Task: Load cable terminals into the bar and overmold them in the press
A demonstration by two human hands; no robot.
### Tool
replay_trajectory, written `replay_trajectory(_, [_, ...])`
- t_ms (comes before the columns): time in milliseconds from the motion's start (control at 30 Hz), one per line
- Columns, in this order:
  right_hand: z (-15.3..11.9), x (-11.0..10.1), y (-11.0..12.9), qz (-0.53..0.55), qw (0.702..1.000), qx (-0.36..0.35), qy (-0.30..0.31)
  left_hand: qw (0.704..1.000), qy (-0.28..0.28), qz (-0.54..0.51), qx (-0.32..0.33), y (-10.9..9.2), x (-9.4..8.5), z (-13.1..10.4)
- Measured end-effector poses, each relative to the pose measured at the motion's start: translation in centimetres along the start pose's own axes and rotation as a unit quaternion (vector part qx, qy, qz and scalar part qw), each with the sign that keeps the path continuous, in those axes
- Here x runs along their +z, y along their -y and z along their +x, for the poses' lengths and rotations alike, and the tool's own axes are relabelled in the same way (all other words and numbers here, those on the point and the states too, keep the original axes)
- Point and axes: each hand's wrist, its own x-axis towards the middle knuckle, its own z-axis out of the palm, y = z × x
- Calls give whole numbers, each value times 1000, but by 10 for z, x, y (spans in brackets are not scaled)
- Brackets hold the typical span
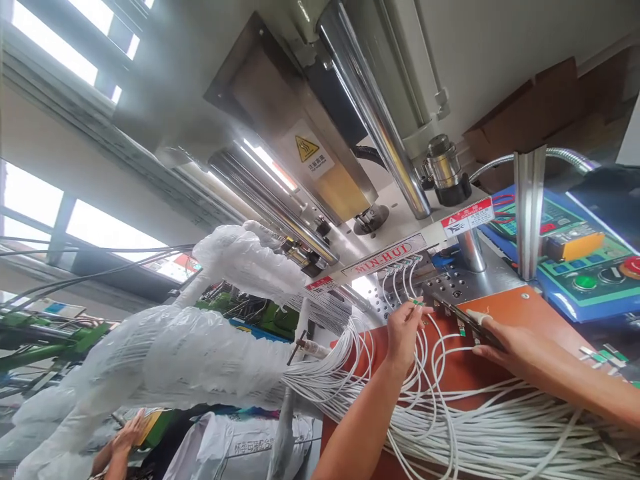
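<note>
Press [300, 133] stands behind an orange counter [533, 317] (white cables [465, 427] heaped along it). Right fingers [485, 351] clamp one end of a dark plate [461, 315]; smallest, a green connector [417, 303] sits at the tips of the left fingers [410, 315], pinched between them.

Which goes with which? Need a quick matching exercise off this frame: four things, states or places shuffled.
Things
1. Left hand
2. Right hand
3. Green button
4. Cables

States or places
A. On the blue control panel
B. White, lying in a loose mass across the orange-brown worktop
C. Pinching a small green connector
D. Gripping a dark flat plate

Pairs: 1-C, 2-D, 3-A, 4-B
</note>
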Motion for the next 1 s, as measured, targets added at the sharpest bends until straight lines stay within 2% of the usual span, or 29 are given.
replay_trajectory(133, [0, -6, 5, 28, 999, 2, 29, 1000, -14, -2, 11, -6, -1, -1])
replay_trajectory(333, [1, -7, 8, 12, 999, 28, 30, 997, 71, 16, 6, 0, 10, -6])
replay_trajectory(467, [1, -6, 6, 26, 999, 26, 36, 989, 87, 93, 69, 5, 12, -6])
replay_trajectory(567, [1, -10, 7, 25, 998, 36, 43, 979, 87, 144, 112, 4, 12, -6])
replay_trajectory(733, [1, -18, 12, 29, 997, 35, 63, 973, 75, 173, 137, 7, 14, -7])
replay_trajectory(1000, [0, -14, 10, 34, 998, 14, 47, 964, 38, 192, 182, 21, 21, -9])
